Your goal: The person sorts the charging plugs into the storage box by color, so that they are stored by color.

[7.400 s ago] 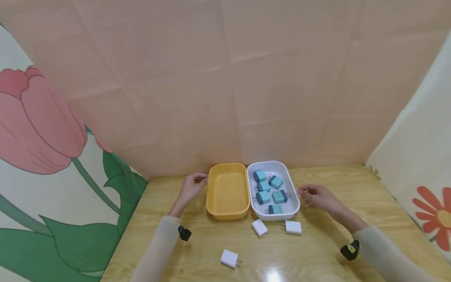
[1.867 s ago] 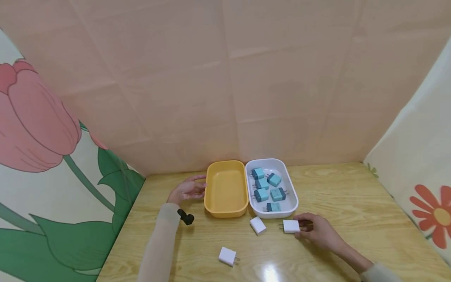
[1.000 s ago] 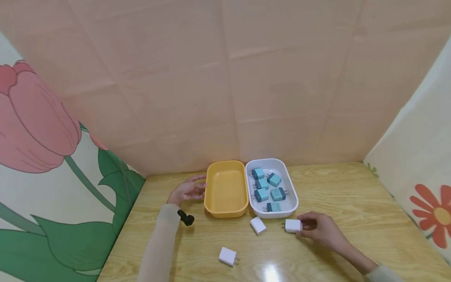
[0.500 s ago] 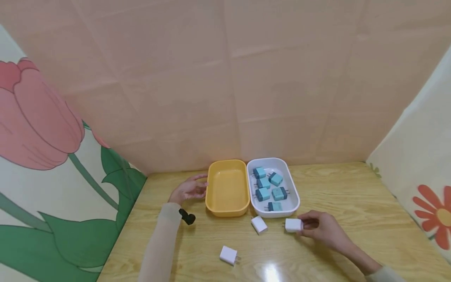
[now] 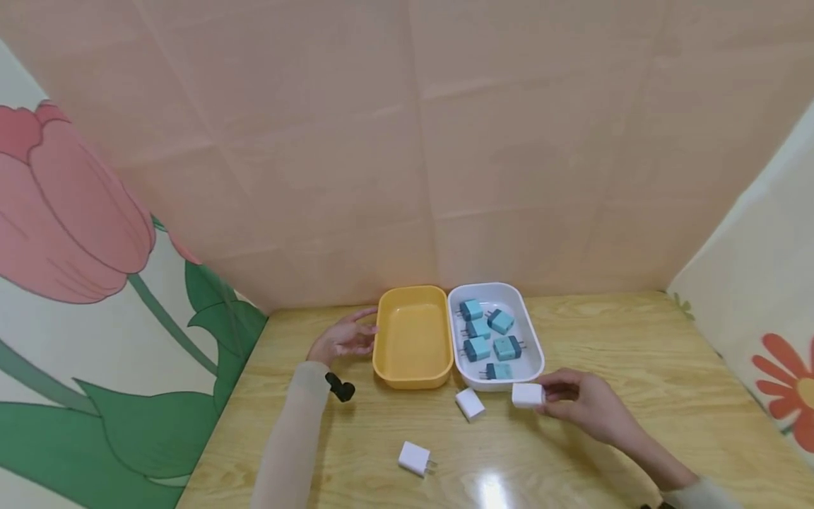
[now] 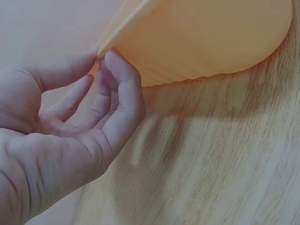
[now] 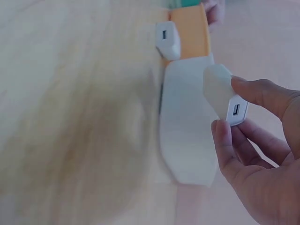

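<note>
My right hand (image 5: 588, 404) pinches a white USB charger (image 5: 528, 396) between thumb and fingers, raised over the table just in front of the white tray (image 5: 535, 353). In the right wrist view the USB port of the held charger (image 7: 226, 93) faces the palm. My left hand (image 5: 343, 337) is at the left side of the yellow tray (image 5: 413, 384); in the left wrist view its thumb and fingertips pinch the rim of the yellow tray (image 6: 211, 42). Several blue chargers (image 5: 500, 322) with prongs lie in the white tray. The yellow tray holds nothing.
Two more white chargers lie on the wooden table (image 5: 318, 459): one charger (image 5: 470, 404) just before the trays, another charger (image 5: 415, 459) nearer the front. The trays stand side by side near the pinkish backdrop (image 5: 432, 177). Flower-printed sheets hang left and right.
My right hand first moved from beside the white tray to the right-hand white charger on the table, gripped it, and now has lifted it. My left hand still holds the yellow tray.
</note>
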`<action>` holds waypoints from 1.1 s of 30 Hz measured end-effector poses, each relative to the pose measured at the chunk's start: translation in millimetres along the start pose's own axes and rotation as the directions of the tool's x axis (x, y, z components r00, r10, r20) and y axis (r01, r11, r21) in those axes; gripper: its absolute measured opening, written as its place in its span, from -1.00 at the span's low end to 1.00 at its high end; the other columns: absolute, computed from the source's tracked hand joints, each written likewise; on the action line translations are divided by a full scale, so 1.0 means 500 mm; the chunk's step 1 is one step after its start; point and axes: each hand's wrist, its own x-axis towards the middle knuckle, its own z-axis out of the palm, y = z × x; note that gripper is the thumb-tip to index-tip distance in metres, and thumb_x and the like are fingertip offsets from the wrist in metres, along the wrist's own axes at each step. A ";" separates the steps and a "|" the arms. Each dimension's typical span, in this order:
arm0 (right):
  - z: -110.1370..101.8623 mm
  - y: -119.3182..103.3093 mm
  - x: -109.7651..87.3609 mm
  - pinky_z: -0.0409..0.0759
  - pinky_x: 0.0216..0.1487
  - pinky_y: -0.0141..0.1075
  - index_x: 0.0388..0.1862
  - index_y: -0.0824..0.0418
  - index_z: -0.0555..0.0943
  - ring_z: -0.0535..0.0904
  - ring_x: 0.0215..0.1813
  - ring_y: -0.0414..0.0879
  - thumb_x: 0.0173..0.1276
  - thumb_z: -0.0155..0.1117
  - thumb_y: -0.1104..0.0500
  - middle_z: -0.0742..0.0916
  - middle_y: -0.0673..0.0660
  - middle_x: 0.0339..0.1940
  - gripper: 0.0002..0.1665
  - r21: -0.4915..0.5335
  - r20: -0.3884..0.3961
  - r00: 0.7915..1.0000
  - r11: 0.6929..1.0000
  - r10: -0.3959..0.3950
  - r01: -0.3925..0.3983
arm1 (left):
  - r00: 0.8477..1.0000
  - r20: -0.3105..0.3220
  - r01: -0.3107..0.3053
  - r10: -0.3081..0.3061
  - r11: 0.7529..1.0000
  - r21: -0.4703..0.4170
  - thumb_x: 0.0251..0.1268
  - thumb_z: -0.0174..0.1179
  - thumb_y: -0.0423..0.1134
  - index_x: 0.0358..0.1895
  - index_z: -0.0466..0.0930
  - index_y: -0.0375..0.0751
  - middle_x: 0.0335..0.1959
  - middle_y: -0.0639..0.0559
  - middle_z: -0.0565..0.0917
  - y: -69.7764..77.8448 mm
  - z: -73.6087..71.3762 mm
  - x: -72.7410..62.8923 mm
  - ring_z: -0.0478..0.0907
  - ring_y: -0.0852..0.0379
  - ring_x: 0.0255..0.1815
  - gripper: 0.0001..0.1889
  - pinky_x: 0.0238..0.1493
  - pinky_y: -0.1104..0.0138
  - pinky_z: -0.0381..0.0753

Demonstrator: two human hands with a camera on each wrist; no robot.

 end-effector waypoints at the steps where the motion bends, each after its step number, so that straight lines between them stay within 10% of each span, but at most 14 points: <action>1: 0.000 -0.007 0.004 0.75 -0.15 -0.44 0.04 0.34 0.75 0.73 -0.19 -0.35 0.17 0.66 0.21 0.83 0.21 -0.10 -0.54 -0.003 0.000 1.000 1.000 -0.001 0.001 | 1.000 -0.003 0.000 0.000 1.000 0.002 0.50 0.21 -0.43 0.60 0.30 0.15 -0.13 -0.01 0.73 0.000 0.000 0.000 0.67 0.12 -0.19 -0.31 -0.15 0.31 0.70; 33: 0.043 -0.133 0.111 0.77 -0.04 -0.42 0.10 0.29 0.76 0.80 -0.05 -0.08 0.20 0.66 0.12 0.82 0.23 -0.04 -0.49 0.121 0.005 1.000 0.993 -0.017 0.016 | 1.000 0.014 0.001 -0.001 1.000 0.012 0.53 0.20 -0.41 0.58 0.33 -0.03 -0.15 0.07 0.74 -0.002 0.000 -0.001 0.65 0.17 -0.16 -0.38 -0.14 0.35 0.71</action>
